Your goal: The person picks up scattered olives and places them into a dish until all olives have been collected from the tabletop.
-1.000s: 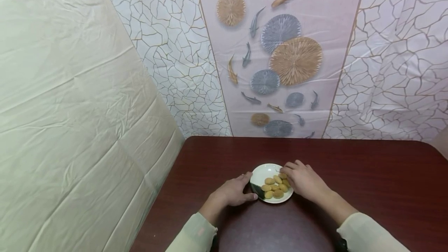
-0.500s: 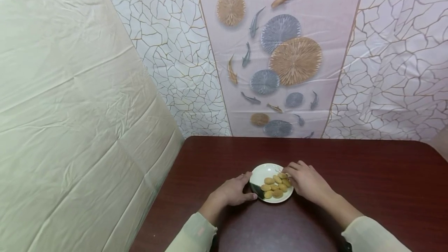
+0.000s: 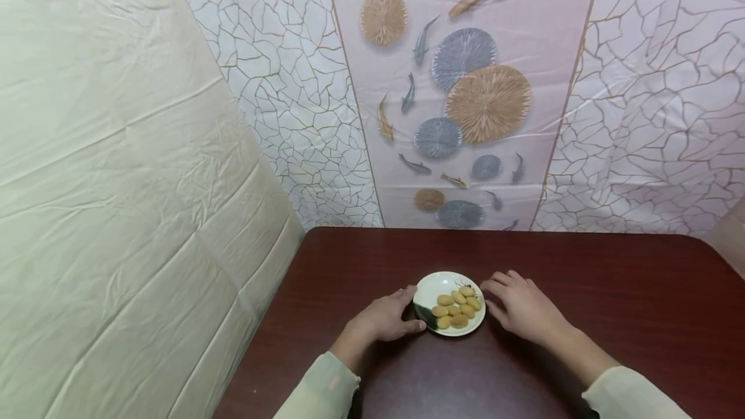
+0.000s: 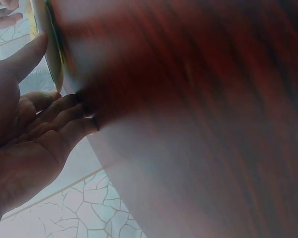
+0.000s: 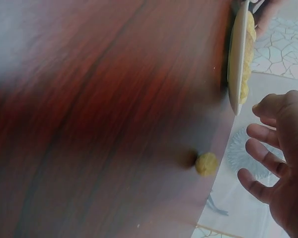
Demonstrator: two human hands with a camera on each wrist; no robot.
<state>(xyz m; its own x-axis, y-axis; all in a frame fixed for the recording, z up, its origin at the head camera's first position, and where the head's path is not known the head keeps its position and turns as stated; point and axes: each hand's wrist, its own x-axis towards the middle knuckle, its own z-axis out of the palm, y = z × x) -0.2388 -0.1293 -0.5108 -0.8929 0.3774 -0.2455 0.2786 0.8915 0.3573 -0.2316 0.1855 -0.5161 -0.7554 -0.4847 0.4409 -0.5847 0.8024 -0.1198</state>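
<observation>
A small white plate [image 3: 431, 290] with a dark green patch and a painted sprig on its rim sits on the table. Several oval, yellow-brown pieces of food [image 3: 458, 321] lie on it. My left hand [image 3: 384, 317] touches the plate's left rim with outstretched thumb and index finger, its other fingers on the table. Just off the right rim is my right hand [image 3: 524, 306], fingers loosely bent, holding nothing. The right wrist view has one loose yellow-brown piece [image 5: 206, 164] on the table near those fingers; in the head view it is hidden.
The dark red-brown table [image 3: 628, 302] has a glossy top with rounded far corners. Behind it hangs a patterned cloth [image 3: 489, 102] with fish and round motifs. A plain cream cloth [image 3: 145, 180] slopes along the left side.
My right hand has drawn back to the right, off the plate's edge, uncovering the painted sprig and the upper right pieces. My left hand keeps its place; the view has shifted slightly.
</observation>
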